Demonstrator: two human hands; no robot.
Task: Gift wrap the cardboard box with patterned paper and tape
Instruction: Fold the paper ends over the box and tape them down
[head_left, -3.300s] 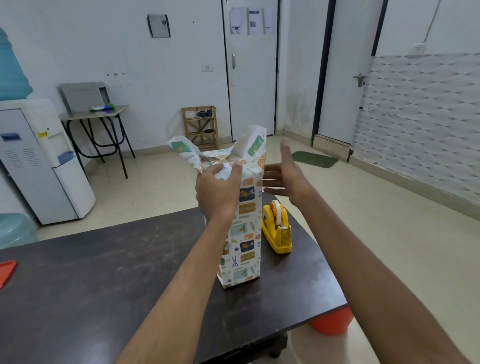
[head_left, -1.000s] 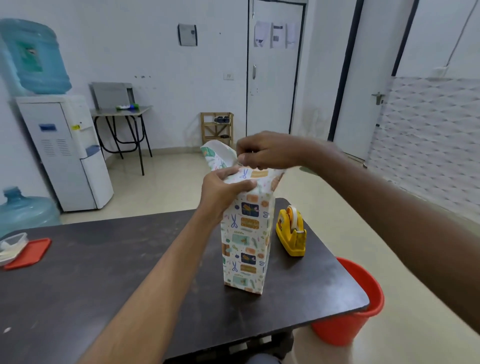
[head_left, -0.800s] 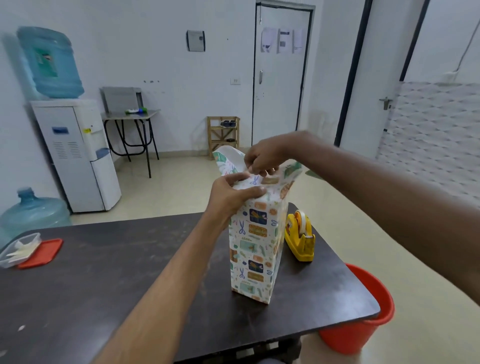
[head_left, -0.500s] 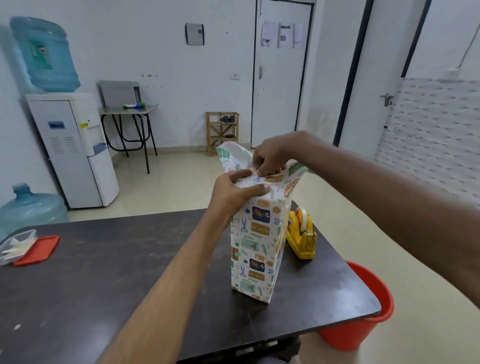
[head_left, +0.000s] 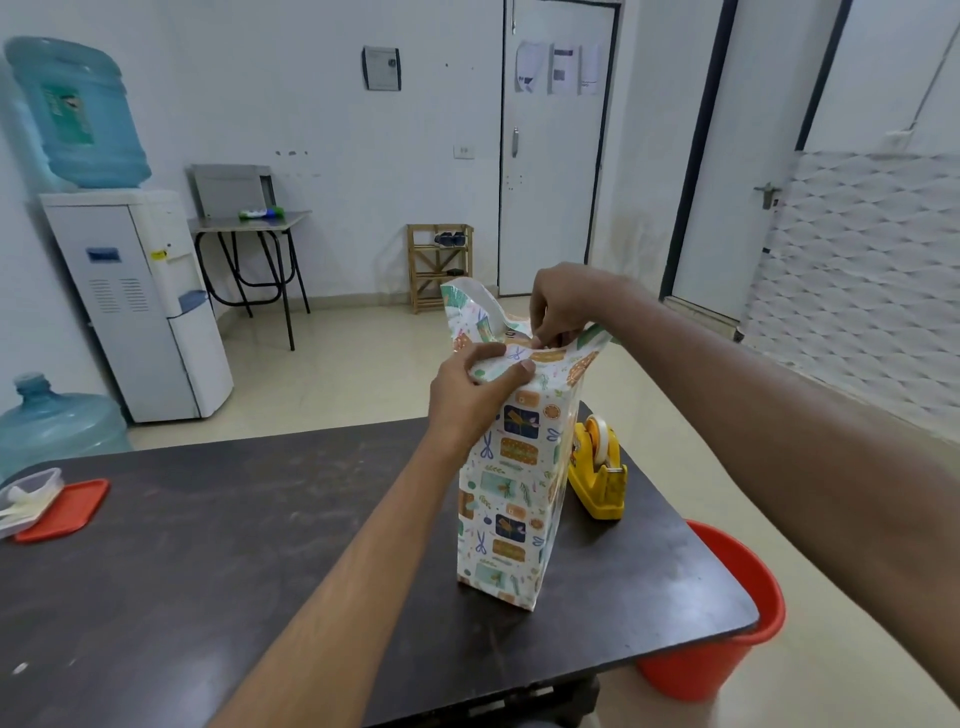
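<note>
While patterned paper (head_left: 511, 483) covers the upright box's sides, the top is unsealed: left hand (head_left: 467, 400) grips the near flap (head_left: 501, 364), right hand (head_left: 563, 306) pinches a fold, tape dispenser (head_left: 597, 475) untouched.

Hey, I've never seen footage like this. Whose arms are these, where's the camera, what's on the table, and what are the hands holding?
No machine here: these are a person's two bare arms, filmed by one wide-angle camera worn on their head, looking forward and down. On the dark tabletop stands a tall upright box wrapped in white patterned paper, with a yellow tape dispenser beside it. At the left edge sit a flat red lid and a clear plastic container. The left hand grips the folded paper at the box's top; the right hand pinches the paper there from above.
</note>
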